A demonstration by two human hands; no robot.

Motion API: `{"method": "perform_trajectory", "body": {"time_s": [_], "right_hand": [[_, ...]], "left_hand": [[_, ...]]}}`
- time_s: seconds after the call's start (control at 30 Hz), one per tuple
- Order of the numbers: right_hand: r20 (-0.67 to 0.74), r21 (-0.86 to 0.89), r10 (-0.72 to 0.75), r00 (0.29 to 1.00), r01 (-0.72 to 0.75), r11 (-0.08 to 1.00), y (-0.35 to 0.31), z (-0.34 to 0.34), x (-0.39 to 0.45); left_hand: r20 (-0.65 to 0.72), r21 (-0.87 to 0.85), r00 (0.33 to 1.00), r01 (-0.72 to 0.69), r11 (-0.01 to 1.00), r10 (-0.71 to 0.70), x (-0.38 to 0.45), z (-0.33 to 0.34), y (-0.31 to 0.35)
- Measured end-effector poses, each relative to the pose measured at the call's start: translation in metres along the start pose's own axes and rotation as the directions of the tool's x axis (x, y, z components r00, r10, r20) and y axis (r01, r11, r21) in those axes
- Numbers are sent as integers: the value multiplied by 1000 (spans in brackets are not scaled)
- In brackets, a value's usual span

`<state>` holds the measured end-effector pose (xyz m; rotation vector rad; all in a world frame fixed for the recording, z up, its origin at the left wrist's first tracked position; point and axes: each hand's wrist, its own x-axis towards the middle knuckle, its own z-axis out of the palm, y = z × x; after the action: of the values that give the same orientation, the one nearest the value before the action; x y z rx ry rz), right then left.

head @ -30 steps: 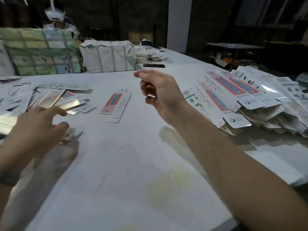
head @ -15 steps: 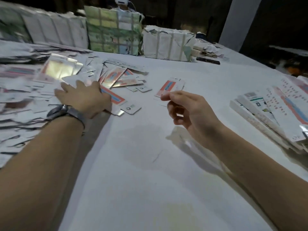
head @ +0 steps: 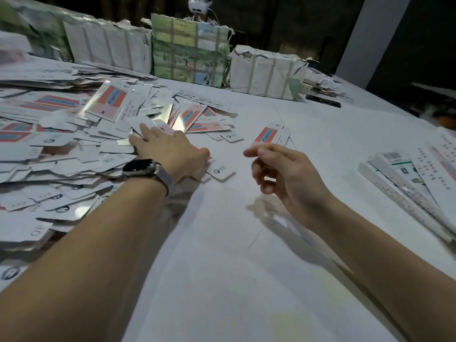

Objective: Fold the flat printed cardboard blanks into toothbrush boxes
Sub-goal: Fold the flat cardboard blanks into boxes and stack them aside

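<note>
A sprawling heap of flat printed blanks (head: 61,154), white with red and blue panels, covers the table's left side. My left hand (head: 167,149), a watch on its wrist, lies palm down on a blank (head: 217,171) at the heap's right edge, fingers spread over it. Whether it grips the blank I cannot tell. My right hand (head: 278,171) hovers above the table to the right, fingers loosely curled and holding nothing. One single blank (head: 270,135) lies alone just beyond the right hand. Folded boxes (head: 409,178) are stacked at the right edge.
Taped paper-wrapped bundles (head: 266,70) and a green printed bundle (head: 190,50) line the far side of the white table (head: 222,243). A person wearing a headset (head: 199,6) sits behind them. A dark phone (head: 323,101) lies at the far right.
The view swung left, bringing the heap of blanks into sight. My left hand reached forward and settled flat on a blank at the heap's edge. The right hand stayed hovering.
</note>
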<state>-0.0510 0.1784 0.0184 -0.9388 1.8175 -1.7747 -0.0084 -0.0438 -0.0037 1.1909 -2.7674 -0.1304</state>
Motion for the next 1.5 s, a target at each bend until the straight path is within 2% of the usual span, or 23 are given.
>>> {"method": "perform_trajectory", "body": {"time_s": [0.1,0.3,0.43,0.5,0.57,0.6,0.67,0.7,0.73,0.77,0.83,0.93,1.0,1.07,1.13,1.2,1.3,1.37,1.5], "right_hand": [[-7,0,-7,1000,7,1000,0,0,0],[-21,-20,-29,999,28,999,2,-2,0],[-34,-12,-41,999,41,999,3,-4,-1],[-51,7,-52,997,52,999,2,-5,-1],[-78,43,-74,994,78,996,-1,-7,0],[-92,73,-86,992,93,993,-3,-7,1],[-149,148,-115,982,137,979,-9,-11,1],[-182,193,-121,976,156,969,-12,-15,0],[-210,245,-121,970,172,954,-15,-18,0],[-231,299,-115,966,182,937,-18,-22,-1],[-248,390,-100,963,194,900,-21,-29,-2],[-267,402,-119,956,223,888,-23,-37,-3],[-297,320,-167,940,262,910,-24,-41,-3],[-336,59,-286,897,324,944,-24,-44,-5],[-313,-284,-450,836,370,885,-23,-47,-5],[-255,-446,-531,808,389,806,-21,-48,-6],[-224,-521,-562,796,390,759,-19,-51,-6],[-216,-577,-575,789,372,727,-18,-52,-6],[-168,-407,-562,810,462,788,-23,-45,-10]], "left_hand": [[25,-16,999,-41,999,41,-9,2,12],[107,-239,977,-157,958,187,-18,-5,31],[-9,-312,964,-255,915,265,-27,-8,36],[-111,-406,939,-341,848,325,-32,-10,38],[-230,-560,895,-442,700,382,-40,-18,45],[-255,-676,887,-448,585,385,-46,-24,48],[-201,-921,897,-310,236,393,-62,-41,59],[-159,-977,894,-203,62,418,-70,-48,63],[-134,-991,875,-114,-71,466,-76,-54,66],[-127,-985,843,-45,-166,522,-81,-57,67],[-142,-966,775,27,-258,615,-91,-58,68],[-119,-980,757,14,-198,642,-99,-51,71],[-107,-976,759,44,-214,642,-100,-45,75],[-91,-939,741,158,-304,666,-100,-43,78],[-78,-897,711,256,-360,699,-99,-41,78],[-31,-909,684,284,-305,729,-97,-39,75],[37,-959,685,229,-166,728,-94,-38,73],[31,-969,692,197,-147,721,-93,-41,73],[0,-979,718,142,-146,697,-96,-44,73]]}}
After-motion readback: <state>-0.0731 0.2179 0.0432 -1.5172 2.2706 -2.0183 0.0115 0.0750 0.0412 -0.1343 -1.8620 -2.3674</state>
